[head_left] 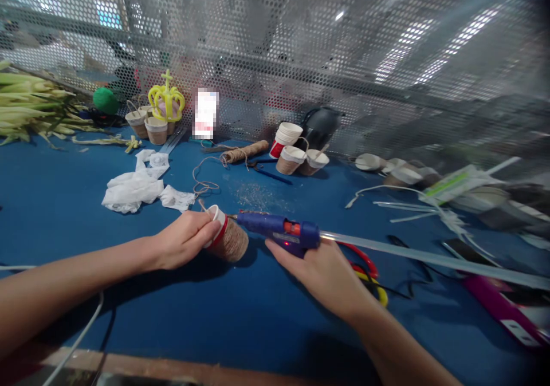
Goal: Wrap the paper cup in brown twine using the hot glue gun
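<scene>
My left hand [189,238] pinches the white rim of a paper cup [230,241], which is tilted with its base to the right. Brown twine is wound around most of the cup, and a red band shows near the rim. A blue hot glue gun [275,229] is in my right hand [330,274], its nozzle at the red band beside the twine. From the gun's back a long clear glue stick [412,253] sticks out to the right. A loose end of twine stands at the cup's mouth.
Behind the cup lie crumpled white tissue [133,191] and a twine roll [244,152]. Twine-wrapped cups [291,160] stand near the perforated metal screen [258,42]. Pale husks [34,105] are at the left. A purple power strip [502,311] and cables lie at the right.
</scene>
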`<action>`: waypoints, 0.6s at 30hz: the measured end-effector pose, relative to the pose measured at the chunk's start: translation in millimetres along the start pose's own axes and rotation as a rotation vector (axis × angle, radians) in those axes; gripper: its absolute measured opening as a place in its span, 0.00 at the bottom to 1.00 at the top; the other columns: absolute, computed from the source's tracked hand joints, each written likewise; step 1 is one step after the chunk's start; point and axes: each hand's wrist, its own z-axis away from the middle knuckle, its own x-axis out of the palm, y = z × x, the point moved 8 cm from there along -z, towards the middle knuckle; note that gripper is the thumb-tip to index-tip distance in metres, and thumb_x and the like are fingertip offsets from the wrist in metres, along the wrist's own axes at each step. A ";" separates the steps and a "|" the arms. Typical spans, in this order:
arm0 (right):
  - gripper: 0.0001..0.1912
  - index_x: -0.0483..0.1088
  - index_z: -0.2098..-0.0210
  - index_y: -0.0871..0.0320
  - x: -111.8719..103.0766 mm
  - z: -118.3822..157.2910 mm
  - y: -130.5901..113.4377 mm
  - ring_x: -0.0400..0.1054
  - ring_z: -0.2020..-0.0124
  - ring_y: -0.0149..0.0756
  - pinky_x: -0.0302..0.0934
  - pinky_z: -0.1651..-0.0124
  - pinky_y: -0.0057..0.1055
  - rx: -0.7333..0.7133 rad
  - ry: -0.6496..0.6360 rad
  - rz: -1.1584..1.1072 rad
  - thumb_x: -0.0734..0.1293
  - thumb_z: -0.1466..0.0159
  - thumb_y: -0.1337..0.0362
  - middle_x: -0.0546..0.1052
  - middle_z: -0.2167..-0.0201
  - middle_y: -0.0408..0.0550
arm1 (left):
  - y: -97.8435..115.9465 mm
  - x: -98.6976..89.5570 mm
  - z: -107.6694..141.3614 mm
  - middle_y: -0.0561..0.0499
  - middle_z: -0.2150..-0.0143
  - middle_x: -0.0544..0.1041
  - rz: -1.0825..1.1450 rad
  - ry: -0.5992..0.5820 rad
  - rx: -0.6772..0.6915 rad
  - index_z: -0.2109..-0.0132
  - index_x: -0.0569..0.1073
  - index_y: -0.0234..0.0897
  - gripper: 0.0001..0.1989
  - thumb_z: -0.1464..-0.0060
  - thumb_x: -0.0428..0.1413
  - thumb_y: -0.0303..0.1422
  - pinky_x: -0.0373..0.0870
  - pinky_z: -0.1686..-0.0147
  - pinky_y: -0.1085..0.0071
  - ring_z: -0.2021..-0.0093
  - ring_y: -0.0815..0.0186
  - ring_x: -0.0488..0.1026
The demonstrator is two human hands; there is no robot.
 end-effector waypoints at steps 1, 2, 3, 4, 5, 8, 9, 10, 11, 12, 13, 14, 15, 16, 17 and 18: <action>0.08 0.72 0.74 0.55 0.8 -1.1 2.7 0.69 0.76 0.37 0.64 0.67 0.35 0.043 -0.013 -0.043 0.61 0.46 0.65 0.74 0.81 0.45 | 0.4 -0.1 0.0 0.53 0.78 0.64 -0.011 0.002 0.007 0.74 0.62 0.33 0.17 0.44 0.36 0.35 0.59 0.75 0.74 0.77 0.71 0.58; 0.09 0.70 0.80 0.56 1.5 -1.8 5.9 0.67 0.80 0.35 0.64 0.71 0.32 0.088 -0.026 -0.082 0.61 0.46 0.63 0.71 0.85 0.43 | 0.3 0.0 -0.1 0.54 0.78 0.63 -0.020 0.002 0.008 0.75 0.62 0.33 0.17 0.44 0.36 0.35 0.58 0.75 0.74 0.78 0.71 0.58; 0.13 0.66 0.85 0.56 2.2 -2.2 9.7 0.64 0.84 0.32 0.63 0.75 0.30 0.135 -0.042 -0.120 0.61 0.45 0.61 0.68 0.89 0.41 | -0.3 0.0 -0.2 0.54 0.78 0.62 -0.023 0.004 0.005 0.75 0.61 0.34 0.17 0.43 0.36 0.35 0.58 0.75 0.74 0.78 0.71 0.57; 0.17 0.62 0.87 0.56 2.5 -2.7 13.5 0.62 0.87 0.30 0.61 0.78 0.28 0.178 -0.054 -0.160 0.61 0.44 0.60 0.65 0.91 0.40 | -1.2 0.1 -0.3 0.54 0.78 0.62 -0.021 0.005 -0.002 0.75 0.61 0.34 0.17 0.43 0.36 0.35 0.58 0.75 0.74 0.78 0.71 0.57; 0.18 0.60 0.87 0.57 1.8 -3.5 17.5 0.60 0.88 0.28 0.60 0.80 0.27 0.215 -0.058 -0.210 0.61 0.43 0.59 0.63 0.92 0.39 | -2.3 0.3 -0.4 0.54 0.78 0.61 -0.014 0.006 -0.011 0.75 0.61 0.34 0.17 0.43 0.36 0.35 0.58 0.75 0.74 0.77 0.71 0.57; 0.11 0.62 0.80 0.58 -3.7 -10.4 34.1 0.58 0.87 0.26 0.57 0.81 0.24 0.332 -0.023 -0.438 0.64 0.45 0.60 0.63 0.89 0.37 | -5.3 0.9 -0.4 0.55 0.78 0.61 0.006 0.011 -0.036 0.75 0.61 0.34 0.17 0.43 0.36 0.35 0.58 0.75 0.74 0.77 0.71 0.56; 0.09 0.63 0.78 0.59 -7.2 -14.4 41.9 0.59 0.86 0.26 0.56 0.81 0.24 0.375 0.010 -0.493 0.64 0.46 0.60 0.65 0.88 0.37 | -6.0 0.9 -0.2 0.55 0.78 0.61 0.010 0.015 -0.042 0.75 0.61 0.34 0.17 0.43 0.36 0.35 0.58 0.75 0.74 0.77 0.71 0.56; 0.08 0.64 0.76 0.59 -11.1 -19.2 50.4 0.60 0.84 0.26 0.57 0.80 0.24 0.413 0.048 -0.520 0.65 0.47 0.61 0.66 0.86 0.38 | -6.5 0.9 0.0 0.55 0.78 0.60 0.012 0.019 -0.044 0.75 0.61 0.34 0.17 0.43 0.36 0.36 0.57 0.75 0.74 0.77 0.72 0.56; 0.08 0.65 0.76 0.60 -14.5 -24.3 59.8 0.61 0.83 0.26 0.57 0.79 0.24 0.456 0.079 -0.513 0.65 0.47 0.61 0.68 0.83 0.40 | -6.6 0.6 0.2 0.55 0.78 0.60 0.012 0.024 -0.045 0.75 0.61 0.34 0.17 0.43 0.36 0.36 0.57 0.75 0.74 0.77 0.72 0.55; 0.08 0.65 0.75 0.60 -17.3 -30.5 68.2 0.62 0.81 0.26 0.58 0.78 0.24 0.481 0.104 -0.491 0.64 0.46 0.60 0.70 0.80 0.42 | -6.4 0.6 0.4 0.55 0.78 0.60 0.013 0.025 -0.041 0.75 0.61 0.33 0.17 0.43 0.36 0.36 0.57 0.76 0.74 0.77 0.72 0.55; 0.10 0.65 0.76 0.60 -18.1 -37.2 76.1 0.62 0.81 0.26 0.58 0.78 0.24 0.498 0.112 -0.465 0.64 0.46 0.59 0.71 0.79 0.44 | -5.8 0.6 0.5 0.55 0.78 0.60 0.015 0.025 -0.035 0.75 0.61 0.33 0.17 0.43 0.37 0.36 0.57 0.75 0.74 0.77 0.72 0.55; 0.12 0.65 0.77 0.60 -17.5 -43.7 84.0 0.62 0.82 0.25 0.57 0.79 0.24 0.516 0.114 -0.435 0.63 0.45 0.58 0.70 0.80 0.44 | -5.0 0.9 0.6 0.55 0.77 0.61 0.016 0.021 -0.028 0.74 0.62 0.33 0.17 0.43 0.36 0.36 0.57 0.75 0.74 0.76 0.72 0.55; 0.13 0.64 0.78 0.60 -14.9 -50.1 91.3 0.61 0.82 0.25 0.57 0.79 0.23 0.531 0.105 -0.410 0.62 0.43 0.58 0.70 0.80 0.44 | -4.0 1.2 0.7 0.55 0.77 0.61 0.016 0.018 -0.021 0.74 0.62 0.33 0.17 0.43 0.36 0.36 0.57 0.75 0.74 0.77 0.72 0.55; 0.15 0.63 0.80 0.60 -11.6 -55.7 98.8 0.60 0.83 0.24 0.58 0.79 0.24 0.550 0.096 -0.375 0.61 0.42 0.57 0.69 0.81 0.43 | -2.8 1.3 0.7 0.55 0.77 0.61 0.010 0.017 -0.013 0.75 0.61 0.33 0.17 0.43 0.36 0.36 0.57 0.75 0.74 0.77 0.72 0.55; 0.16 0.62 0.80 0.60 -7.3 -60.6 106.1 0.60 0.84 0.24 0.58 0.79 0.24 0.571 0.083 -0.336 0.61 0.41 0.56 0.68 0.82 0.42 | -1.2 1.3 0.7 0.55 0.78 0.61 0.000 0.019 -0.001 0.75 0.61 0.34 0.17 0.43 0.37 0.35 0.57 0.75 0.74 0.77 0.72 0.55; 0.17 0.63 0.79 0.61 -2.9 -64.7 113.0 0.60 0.84 0.24 0.58 0.79 0.24 0.593 0.071 -0.291 0.60 0.41 0.55 0.68 0.82 0.42 | 0.5 1.4 0.7 0.55 0.78 0.60 -0.014 0.022 0.011 0.76 0.60 0.34 0.17 0.43 0.37 0.35 0.57 0.75 0.74 0.77 0.72 0.55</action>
